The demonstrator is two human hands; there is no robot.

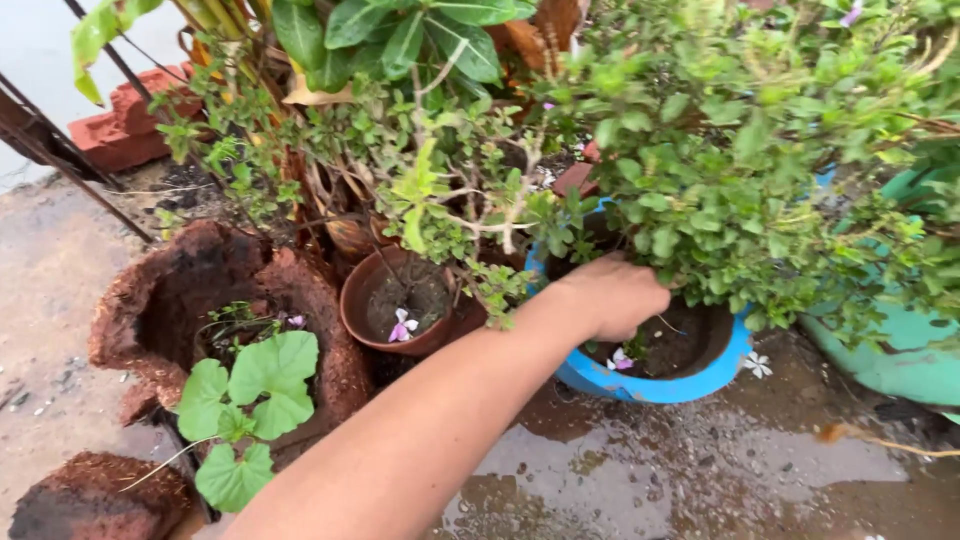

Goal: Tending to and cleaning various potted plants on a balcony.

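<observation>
Plainly, one hand [612,296] reaches into one blue pot [655,383], fingers hidden by leaves, beside one brown pot [352,310].

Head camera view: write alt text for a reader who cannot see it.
A person's left hand reaches into a blue pot under a leafy green bush, fingers hidden by foliage. Beside it stand a small brown pot holding a fallen pale flower, and coconut-husk planters on wet ground.
</observation>
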